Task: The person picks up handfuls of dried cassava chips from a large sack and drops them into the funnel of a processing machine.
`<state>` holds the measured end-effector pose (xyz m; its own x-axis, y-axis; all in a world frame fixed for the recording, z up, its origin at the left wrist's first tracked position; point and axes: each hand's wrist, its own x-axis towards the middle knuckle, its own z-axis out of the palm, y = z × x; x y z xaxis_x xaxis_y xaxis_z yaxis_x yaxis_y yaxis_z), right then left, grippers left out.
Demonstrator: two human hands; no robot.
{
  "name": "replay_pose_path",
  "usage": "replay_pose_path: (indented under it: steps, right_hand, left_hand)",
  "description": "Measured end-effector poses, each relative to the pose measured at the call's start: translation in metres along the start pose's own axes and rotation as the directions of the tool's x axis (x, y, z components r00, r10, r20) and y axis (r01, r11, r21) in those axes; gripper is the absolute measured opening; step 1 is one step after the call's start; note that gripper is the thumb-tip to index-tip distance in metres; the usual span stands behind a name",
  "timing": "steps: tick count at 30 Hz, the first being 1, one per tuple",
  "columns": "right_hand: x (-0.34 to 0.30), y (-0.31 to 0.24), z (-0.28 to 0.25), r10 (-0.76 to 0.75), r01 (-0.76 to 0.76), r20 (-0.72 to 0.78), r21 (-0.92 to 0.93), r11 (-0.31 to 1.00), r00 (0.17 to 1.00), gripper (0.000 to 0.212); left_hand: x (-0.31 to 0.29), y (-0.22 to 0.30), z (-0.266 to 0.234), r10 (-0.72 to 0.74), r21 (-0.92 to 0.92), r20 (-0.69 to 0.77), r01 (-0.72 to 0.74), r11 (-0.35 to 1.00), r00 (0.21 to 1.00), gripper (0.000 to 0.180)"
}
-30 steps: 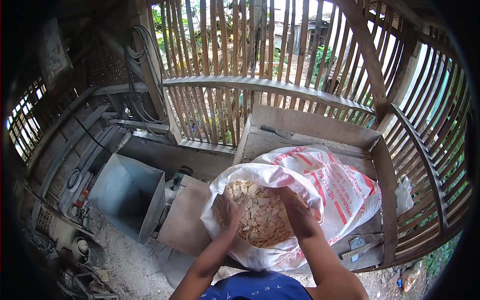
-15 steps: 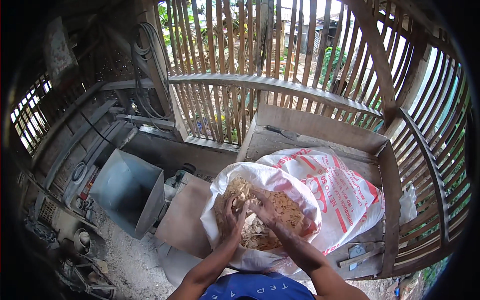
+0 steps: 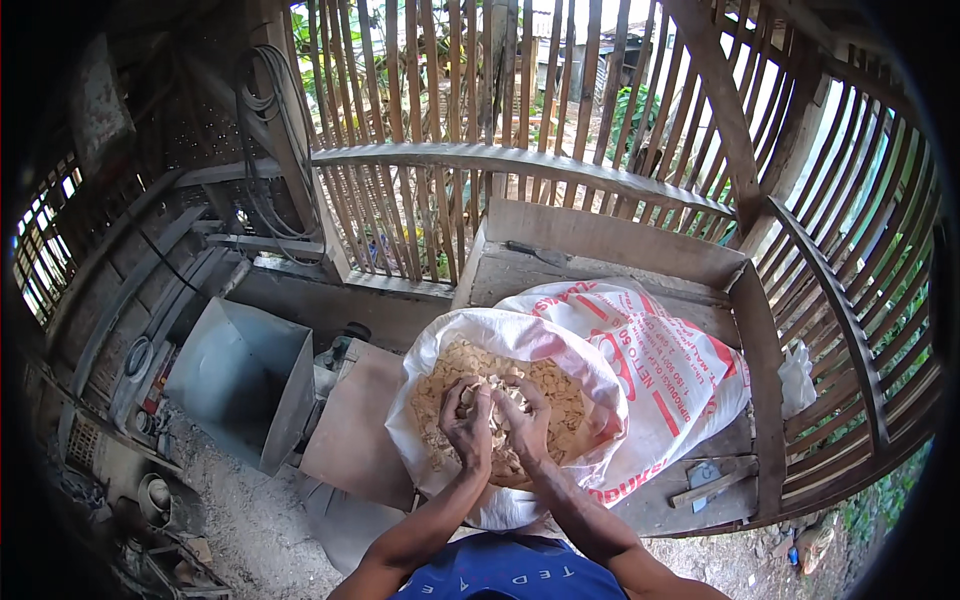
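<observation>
An open white woven sack (image 3: 412,400) stands in front of me, its rim rolled outward. Pale tan dried chips (image 3: 560,395), thin and flaky like dried cassava slices, fill it. Over the middle of the sack's mouth, my left hand (image 3: 466,418) and my right hand (image 3: 524,420) are side by side with fingers curled. Between and in them they cup a heap of the chips. The undersides of both hands are hidden. Behind the open sack and to its right lies a full white sack with red print (image 3: 655,365).
A wooden bench with raised boards (image 3: 610,238) bears the sacks. At left stands a grey metal hopper (image 3: 240,370) beside a brown board (image 3: 360,430). A slatted wooden wall (image 3: 440,160) encloses the back and right. Coiled hose (image 3: 270,110) hangs on a post.
My hands have come lower and level with each other and now cup chips together; before, the fingers met farther up in the sack. The whole view has shifted slightly.
</observation>
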<state>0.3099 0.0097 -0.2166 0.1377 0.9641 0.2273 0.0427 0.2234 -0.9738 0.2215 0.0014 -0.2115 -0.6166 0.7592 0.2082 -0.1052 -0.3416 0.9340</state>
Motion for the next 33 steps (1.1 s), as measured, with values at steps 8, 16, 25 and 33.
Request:
replay_pose_path:
  steps: [8,16,25,33]
  right_hand:
    - [-0.005,-0.035,0.005,-0.069,0.070,-0.116,0.007,0.998,0.991,0.033]
    - [0.008,-0.095,0.033,-0.236,0.237,-0.084,0.008,0.971,0.968,0.032]
    - [0.034,-0.194,0.183,-0.512,0.465,0.079,0.319,0.826,0.855,0.032]
    - [0.004,-0.172,0.324,-0.295,0.189,0.366,0.298,0.935,0.882,0.042]
  left_hand:
    - [-0.001,0.028,0.001,0.045,-0.124,0.056,-0.037,0.992,0.997,0.023]
    - [0.029,0.089,-0.005,0.269,-0.120,0.069,-0.260,0.958,0.961,0.022]
    - [0.137,0.194,-0.087,0.531,-0.092,-0.166,-0.549,0.831,0.831,0.021]
    - [0.193,0.205,-0.207,0.446,0.079,-0.372,-0.451,0.889,0.814,0.017]
